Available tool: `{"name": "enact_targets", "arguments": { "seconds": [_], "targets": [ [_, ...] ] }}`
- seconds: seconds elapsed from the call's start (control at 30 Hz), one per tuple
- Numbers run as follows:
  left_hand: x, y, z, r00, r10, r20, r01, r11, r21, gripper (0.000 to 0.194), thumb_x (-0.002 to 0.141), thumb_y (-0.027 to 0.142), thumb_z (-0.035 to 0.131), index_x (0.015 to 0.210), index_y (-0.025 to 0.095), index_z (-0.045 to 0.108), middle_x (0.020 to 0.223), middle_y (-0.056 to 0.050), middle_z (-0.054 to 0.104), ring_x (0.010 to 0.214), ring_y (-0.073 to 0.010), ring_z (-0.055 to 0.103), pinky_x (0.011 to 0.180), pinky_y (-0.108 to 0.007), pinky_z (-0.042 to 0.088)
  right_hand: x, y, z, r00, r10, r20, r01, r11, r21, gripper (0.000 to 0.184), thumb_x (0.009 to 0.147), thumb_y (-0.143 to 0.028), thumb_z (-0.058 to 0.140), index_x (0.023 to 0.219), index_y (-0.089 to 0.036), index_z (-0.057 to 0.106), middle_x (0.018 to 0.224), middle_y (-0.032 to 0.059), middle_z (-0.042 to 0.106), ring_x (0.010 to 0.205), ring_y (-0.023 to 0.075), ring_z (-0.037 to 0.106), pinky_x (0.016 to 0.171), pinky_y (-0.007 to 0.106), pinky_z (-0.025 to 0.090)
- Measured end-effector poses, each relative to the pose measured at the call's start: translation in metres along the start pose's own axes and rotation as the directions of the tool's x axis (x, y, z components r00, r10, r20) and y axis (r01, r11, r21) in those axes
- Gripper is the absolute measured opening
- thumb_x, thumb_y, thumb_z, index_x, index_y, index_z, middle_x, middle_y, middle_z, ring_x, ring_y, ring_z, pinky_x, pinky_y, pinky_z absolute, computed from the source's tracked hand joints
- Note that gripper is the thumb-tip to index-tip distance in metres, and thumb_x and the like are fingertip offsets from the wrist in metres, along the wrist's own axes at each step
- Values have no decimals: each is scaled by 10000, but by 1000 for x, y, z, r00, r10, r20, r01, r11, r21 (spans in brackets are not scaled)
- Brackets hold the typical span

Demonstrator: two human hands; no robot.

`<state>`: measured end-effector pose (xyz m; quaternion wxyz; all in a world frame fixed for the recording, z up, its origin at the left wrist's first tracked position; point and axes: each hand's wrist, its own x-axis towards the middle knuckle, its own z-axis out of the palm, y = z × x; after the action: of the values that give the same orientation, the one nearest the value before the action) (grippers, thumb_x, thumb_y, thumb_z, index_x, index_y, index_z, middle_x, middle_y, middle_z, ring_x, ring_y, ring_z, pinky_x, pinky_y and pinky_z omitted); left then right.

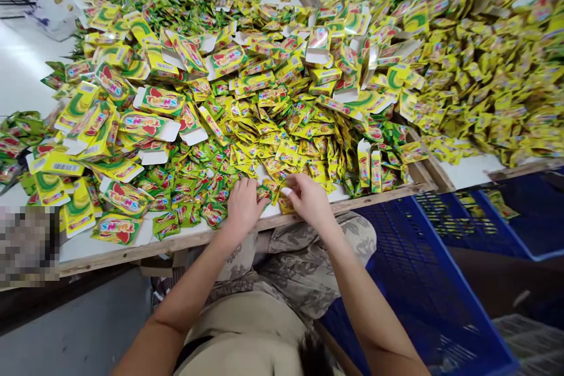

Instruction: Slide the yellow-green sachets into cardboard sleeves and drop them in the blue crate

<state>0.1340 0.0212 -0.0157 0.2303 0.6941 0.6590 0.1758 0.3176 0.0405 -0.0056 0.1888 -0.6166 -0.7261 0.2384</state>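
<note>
At the table's front edge my left hand has its fingers curled, with thumb and fingertips at a small green candy packet. My right hand is beside it, thumb and fingers pinched at a small yellow candy packet. The fingers partly cover both packets. A heap of yellow packets lies just beyond my hands. Loose green packets with watermelon pictures are spread to the left. Printed cardboard boxes, several with flaps open, are piled behind and to the left.
A wooden rim borders the white table. A wooden divider separates a large yellow packet heap on the right. Blue plastic crates stand below at right. Two slim boxes stand upright near the divider. A plastic bag lies far left.
</note>
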Motion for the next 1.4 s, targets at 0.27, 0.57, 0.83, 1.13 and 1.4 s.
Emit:
{"name": "enact_targets", "arguments": {
  "seconds": [0.27,0.57,0.83,1.13,1.4],
  "targets": [
    [4,-5,0,997,-58,55,80,683,-726,204,780,294,686,895,195,548,833,-5,631,783,-154,596,730,-263,467,7,0,27,995,54,-82,-20,931,364,204,826,-228,546,1001,-177,639,881,68,656,723,176,586,706,323,487],
    [3,7,-4,994,-99,43,96,628,-772,444,681,301,785,1052,182,571,1133,-77,564,748,-116,583,703,-267,511,-2,2,3,990,52,128,-131,650,749,215,792,-335,602,906,-173,684,846,37,675,754,160,597,675,287,483],
    [5,8,-8,985,0,170,135,605,-784,333,633,313,814,903,178,673,850,-33,672,749,-158,614,718,-285,506,-6,-4,0,987,27,161,-147,573,806,212,797,-374,589,848,-186,670,846,30,663,747,157,578,676,282,458],
    [-9,11,-3,981,-166,98,172,521,-836,290,659,367,788,815,173,641,779,-1,637,696,-123,576,668,-243,488,-23,-9,17,990,51,131,-139,482,865,205,830,-403,573,890,-209,600,889,23,624,830,166,575,755,291,477],
    [-18,20,-1,963,-269,-32,115,512,-851,251,757,323,708,953,179,646,952,-47,657,847,-141,612,783,-258,512,-27,-18,17,997,1,79,-68,511,857,319,774,-436,689,961,-223,542,936,32,612,874,177,586,778,307,500]
  ]
}}
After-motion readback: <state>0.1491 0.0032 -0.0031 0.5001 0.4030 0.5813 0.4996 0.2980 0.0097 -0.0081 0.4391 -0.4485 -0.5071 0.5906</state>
